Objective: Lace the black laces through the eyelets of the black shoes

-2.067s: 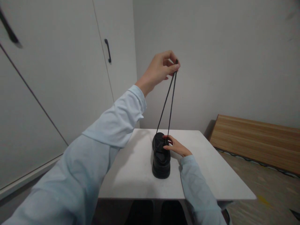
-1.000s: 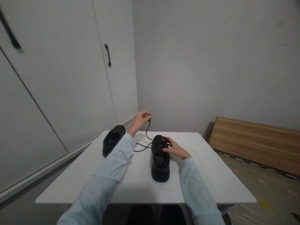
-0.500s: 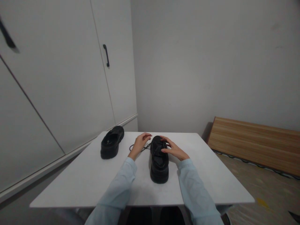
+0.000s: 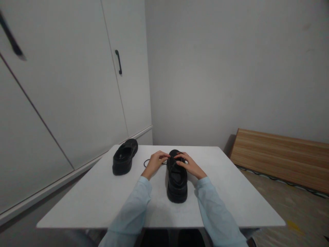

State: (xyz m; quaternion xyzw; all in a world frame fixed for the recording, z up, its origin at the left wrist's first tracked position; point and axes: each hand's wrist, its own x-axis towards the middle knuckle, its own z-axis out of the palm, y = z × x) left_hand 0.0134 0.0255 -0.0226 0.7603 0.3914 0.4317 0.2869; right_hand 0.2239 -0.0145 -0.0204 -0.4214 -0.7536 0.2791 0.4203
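A black lace-up shoe [image 4: 177, 190] stands upright on the white table [image 4: 108, 206], its heel facing me and its toe pointing away. My left hand [image 4: 156, 162] is at the shoe's left side, thumb and fingers pinched together by the lacing. A loose loop of black shoelace [image 4: 145, 162] lies on the table behind that hand. Over the front of the shoe, my right hand [image 4: 189, 164] bends its fingers inward onto the lacing. The lace between the fingertips is too small to see clearly.
A second black shoe [image 4: 122, 164] sits at the table's far left. Tall white cabinets [image 4: 84, 103] with dark handles rise on the left, and a grey wall [image 4: 205, 75] stands behind. A wood-grain panel [image 4: 277, 157] leans against the wall at the right.
My left hand has moved right, from beside the shoe to the lacing. My right hand's fingers have drawn in toward it. The view has shifted slightly.
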